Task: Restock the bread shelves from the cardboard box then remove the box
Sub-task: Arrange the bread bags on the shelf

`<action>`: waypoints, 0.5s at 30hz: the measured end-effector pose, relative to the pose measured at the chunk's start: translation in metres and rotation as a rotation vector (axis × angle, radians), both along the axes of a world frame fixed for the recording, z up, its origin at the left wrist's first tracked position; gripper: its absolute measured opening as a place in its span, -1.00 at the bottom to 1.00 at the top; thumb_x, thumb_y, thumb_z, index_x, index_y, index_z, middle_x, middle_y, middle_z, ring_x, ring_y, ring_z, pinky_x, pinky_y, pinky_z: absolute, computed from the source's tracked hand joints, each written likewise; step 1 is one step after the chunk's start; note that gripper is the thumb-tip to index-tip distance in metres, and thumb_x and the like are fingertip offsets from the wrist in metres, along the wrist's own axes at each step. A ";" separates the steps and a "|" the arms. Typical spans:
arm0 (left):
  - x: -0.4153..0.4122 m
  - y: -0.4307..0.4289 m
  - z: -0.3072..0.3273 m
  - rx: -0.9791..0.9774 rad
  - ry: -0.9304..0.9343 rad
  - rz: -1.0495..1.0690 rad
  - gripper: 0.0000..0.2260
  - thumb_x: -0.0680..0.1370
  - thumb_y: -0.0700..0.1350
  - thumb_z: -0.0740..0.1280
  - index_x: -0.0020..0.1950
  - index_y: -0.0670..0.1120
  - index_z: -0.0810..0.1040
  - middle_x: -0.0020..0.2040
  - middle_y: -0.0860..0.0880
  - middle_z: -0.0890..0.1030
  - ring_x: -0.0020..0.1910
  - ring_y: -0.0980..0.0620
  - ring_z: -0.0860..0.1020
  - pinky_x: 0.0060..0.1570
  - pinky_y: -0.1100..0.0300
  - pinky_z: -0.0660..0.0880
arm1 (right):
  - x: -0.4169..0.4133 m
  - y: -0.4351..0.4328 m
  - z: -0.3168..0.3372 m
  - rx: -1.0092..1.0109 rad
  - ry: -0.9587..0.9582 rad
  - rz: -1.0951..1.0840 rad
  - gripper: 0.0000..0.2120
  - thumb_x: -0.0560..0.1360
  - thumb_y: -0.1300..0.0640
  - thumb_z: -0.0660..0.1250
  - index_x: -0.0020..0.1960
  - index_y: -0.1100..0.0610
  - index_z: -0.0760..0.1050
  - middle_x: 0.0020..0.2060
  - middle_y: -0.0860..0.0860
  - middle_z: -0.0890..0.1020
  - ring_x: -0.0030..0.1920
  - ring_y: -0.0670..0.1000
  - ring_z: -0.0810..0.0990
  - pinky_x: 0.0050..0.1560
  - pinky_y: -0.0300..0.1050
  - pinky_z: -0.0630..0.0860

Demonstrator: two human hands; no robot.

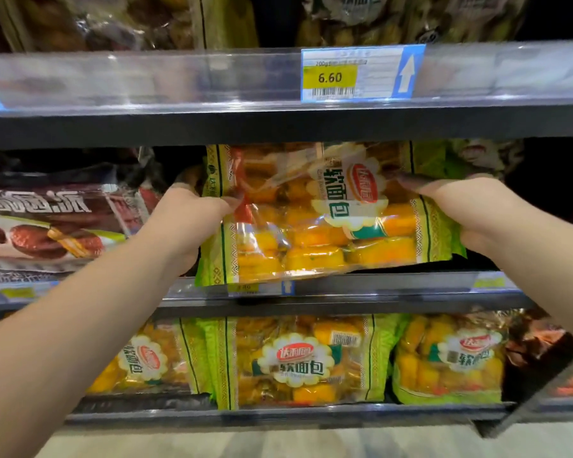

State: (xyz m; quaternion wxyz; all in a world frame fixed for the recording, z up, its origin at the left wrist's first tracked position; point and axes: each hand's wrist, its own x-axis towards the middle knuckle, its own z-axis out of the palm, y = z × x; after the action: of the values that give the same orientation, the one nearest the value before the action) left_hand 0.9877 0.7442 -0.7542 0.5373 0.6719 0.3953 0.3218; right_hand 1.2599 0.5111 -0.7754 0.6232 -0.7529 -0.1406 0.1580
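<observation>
Now, progress: mid-restock by the look of it; lower shelf [278, 412] looks full, box out of view, its removal still ahead.
Bread bag [328, 223]: tilted at the front edge of the middle shelf [394, 287].
Grip: left hand [186, 223] and right hand [457, 209] each pinch a bag end, thumbs on top.
Material: glossy, crinkly clear film; soft-looking yellow rolls inside.

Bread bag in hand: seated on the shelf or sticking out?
Sticking out: the bread bag hangs over the shelf rail, covering part of a price tag, while the left hand and right hand grip its ends.
</observation>
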 end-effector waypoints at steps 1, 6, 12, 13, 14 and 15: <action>0.007 0.004 -0.002 -0.010 -0.030 0.010 -0.52 0.46 -0.08 0.59 0.33 -0.07 0.54 0.16 -0.07 0.69 0.16 -0.14 0.65 0.29 -0.11 0.53 | -0.001 0.004 -0.001 0.010 0.006 -0.005 0.40 -0.34 -0.43 0.67 0.46 -0.03 0.44 0.32 0.06 0.62 0.36 0.21 0.56 0.32 0.51 0.40; 0.035 0.031 -0.010 0.021 -0.081 0.106 -0.29 0.47 -0.02 0.57 0.56 -0.07 0.37 0.46 -0.05 0.51 0.46 -0.10 0.45 0.31 0.15 0.35 | -0.049 0.025 0.021 0.040 -0.032 -0.009 0.49 -0.23 -0.51 0.59 0.61 -0.02 0.25 0.52 0.04 0.42 0.51 0.16 0.38 0.51 0.23 0.31; 0.043 0.039 -0.031 0.266 -0.050 0.088 -0.34 0.53 -0.14 0.52 0.57 -0.05 0.33 0.42 0.01 0.50 0.37 0.01 0.47 0.36 0.17 0.39 | -0.048 0.038 0.007 -0.062 -0.074 -0.006 0.13 0.29 -0.37 0.53 0.65 0.00 0.07 0.59 0.09 0.29 0.55 0.22 0.27 0.50 0.15 0.25; 0.042 0.037 -0.038 0.275 -0.055 0.070 -0.32 0.53 -0.18 0.51 0.60 -0.03 0.32 0.45 -0.01 0.49 0.40 -0.01 0.47 0.40 0.11 0.40 | -0.047 0.036 0.002 -0.090 -0.062 -0.016 0.07 0.36 -0.31 0.53 0.66 0.02 0.07 0.58 0.10 0.29 0.54 0.23 0.28 0.48 0.12 0.27; 0.040 0.034 -0.045 0.259 -0.043 0.046 -0.31 0.54 -0.23 0.50 0.61 -0.01 0.30 0.47 -0.02 0.48 0.42 -0.02 0.47 0.41 0.10 0.41 | -0.044 0.032 -0.005 -0.120 -0.039 -0.009 -0.04 0.44 -0.23 0.50 0.65 0.07 0.10 0.56 0.12 0.33 0.53 0.23 0.31 0.44 0.06 0.30; 0.038 0.032 -0.053 0.243 -0.027 0.026 -0.29 0.54 -0.28 0.48 0.62 0.01 0.28 0.47 -0.02 0.48 0.42 -0.03 0.46 0.38 0.13 0.41 | -0.043 0.029 -0.011 -0.147 -0.037 -0.007 -0.13 0.50 -0.16 0.48 0.63 0.11 0.17 0.52 0.13 0.39 0.49 0.22 0.36 0.37 -0.01 0.33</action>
State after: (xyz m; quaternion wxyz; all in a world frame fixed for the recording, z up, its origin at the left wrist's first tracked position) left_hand 1.0260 0.7765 -0.8071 0.4531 0.7225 0.3548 0.3832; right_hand 1.2170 0.5398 -0.7865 0.5642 -0.7998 -0.1375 0.1517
